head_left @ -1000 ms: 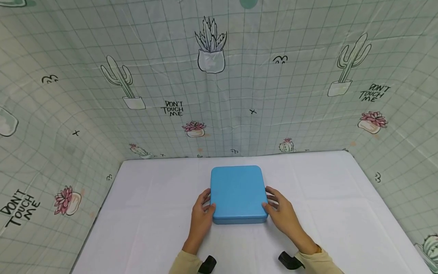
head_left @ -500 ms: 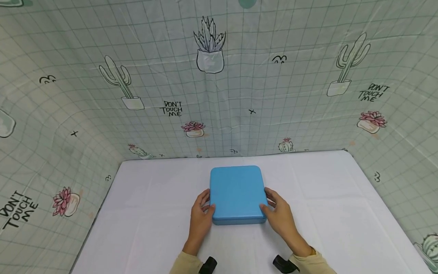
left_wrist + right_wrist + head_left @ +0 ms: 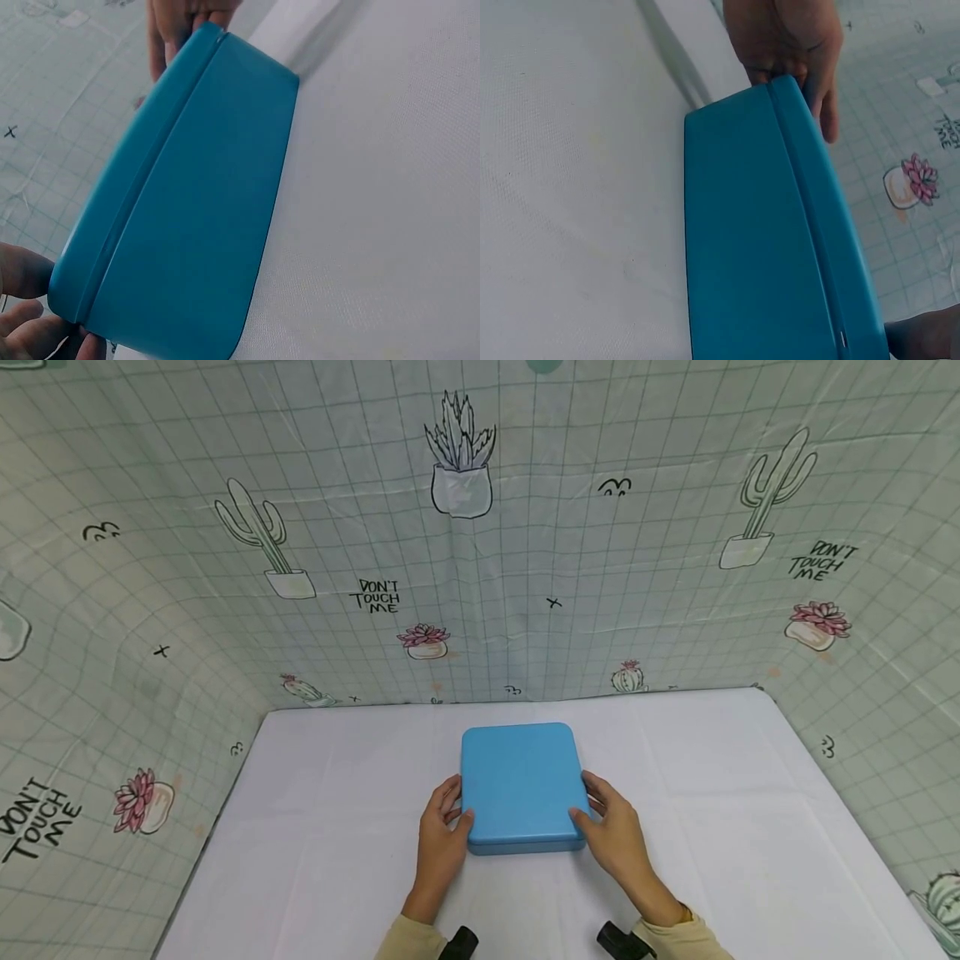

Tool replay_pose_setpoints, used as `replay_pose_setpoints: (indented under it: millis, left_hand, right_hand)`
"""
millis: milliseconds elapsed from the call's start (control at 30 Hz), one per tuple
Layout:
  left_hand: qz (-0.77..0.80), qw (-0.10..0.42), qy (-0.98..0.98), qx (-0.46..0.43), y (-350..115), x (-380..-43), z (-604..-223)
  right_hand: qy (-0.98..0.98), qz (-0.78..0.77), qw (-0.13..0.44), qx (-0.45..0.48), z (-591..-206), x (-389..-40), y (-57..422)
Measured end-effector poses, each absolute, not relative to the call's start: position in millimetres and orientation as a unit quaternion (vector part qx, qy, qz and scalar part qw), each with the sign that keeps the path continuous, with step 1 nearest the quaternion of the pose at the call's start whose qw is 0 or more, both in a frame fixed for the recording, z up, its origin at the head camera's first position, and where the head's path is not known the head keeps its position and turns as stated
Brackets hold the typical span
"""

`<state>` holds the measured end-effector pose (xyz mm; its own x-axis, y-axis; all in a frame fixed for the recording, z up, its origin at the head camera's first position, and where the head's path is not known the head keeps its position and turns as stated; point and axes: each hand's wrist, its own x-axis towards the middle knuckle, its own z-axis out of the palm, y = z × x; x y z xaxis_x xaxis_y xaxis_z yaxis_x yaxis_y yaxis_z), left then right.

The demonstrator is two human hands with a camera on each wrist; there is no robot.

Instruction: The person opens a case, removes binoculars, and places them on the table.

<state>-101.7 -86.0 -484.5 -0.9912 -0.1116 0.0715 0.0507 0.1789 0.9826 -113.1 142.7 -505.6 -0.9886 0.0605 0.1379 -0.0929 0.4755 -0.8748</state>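
A blue box (image 3: 523,785) with rounded corners and a closed lid sits on the white table. Its left side is gripped by my left hand (image 3: 441,843), thumb at the near left edge of the lid and fingers along the side. My right hand (image 3: 618,835) holds the opposite side, its thumb over the near right corner. Both wrist views show the seam between lid and base on the box (image 3: 187,202), with no gap along it. In the left wrist view, fingertips of the left hand (image 3: 37,330) press against the seam. The box's inside is hidden.
The white-covered table (image 3: 345,777) spreads around the box. A gridded curtain (image 3: 517,552) printed with cactus drawings hangs at the back and both sides. Black straps or mounts (image 3: 624,941) sit at both wrists.
My right hand has shifted slightly left, bringing its thumb further over the lid's corner. The left hand and the box have hardly moved.
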Motion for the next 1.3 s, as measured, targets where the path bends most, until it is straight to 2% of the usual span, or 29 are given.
replay_pose_setpoints:
  millis: [533, 867, 1300]
  left_hand:
    - [-0.651, 0.066, -0.756, 0.029, -83, -98, -482]
    - [-0.637, 0.076, -0.766, 0.038, -88, -107, -519]
    - [-0.642, 0.078, -0.762, 0.037, -86, -104, -510]
  right_hand:
    - [-0.853, 0.516, 0.072, -0.005, -504, -111, 142]
    - [-0.85, 0.521, 0.072, -0.008, -502, -110, 141]
    - [-0.84, 0.534, 0.091, -0.007, -505, -107, 141]
